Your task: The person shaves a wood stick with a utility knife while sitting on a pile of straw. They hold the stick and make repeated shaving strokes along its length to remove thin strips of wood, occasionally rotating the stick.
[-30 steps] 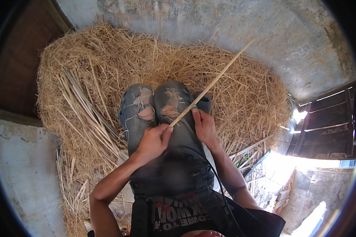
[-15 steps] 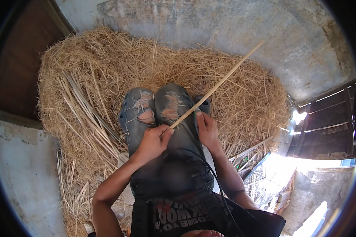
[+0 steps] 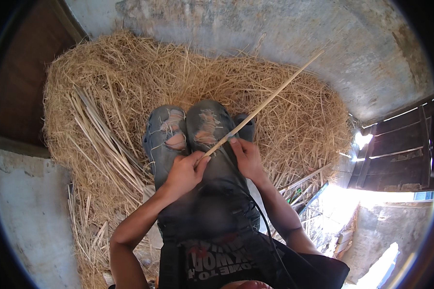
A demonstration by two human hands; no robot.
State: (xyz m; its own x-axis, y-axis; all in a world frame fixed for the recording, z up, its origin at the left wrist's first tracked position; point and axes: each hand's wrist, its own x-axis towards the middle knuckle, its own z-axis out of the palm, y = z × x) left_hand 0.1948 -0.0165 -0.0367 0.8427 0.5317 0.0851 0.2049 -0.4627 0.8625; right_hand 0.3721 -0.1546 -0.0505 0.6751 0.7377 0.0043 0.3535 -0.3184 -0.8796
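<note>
A long, pale, thin strip that looks like split bamboo slants from my lap up to the far right. My left hand pinches its near end between thumb and fingers, above my thighs. Close beside it, my right hand is closed, its thumb pressed at the strip's underside. A small greyish thing shows at that thumb against the strip; the rest of it is hidden by the fingers, so its kind cannot be made out. Ripped jeans cover my knees beneath the strip.
A bundle of similar pale strips lies on the straw to my left. Behind the straw rises a grey wall. Dark wooden boards stand at the right, and a black cable crosses my lap.
My right hand has moved slightly left and down toward my left hand, its thumb now at the strip. The strip and my left hand have hardly moved.
</note>
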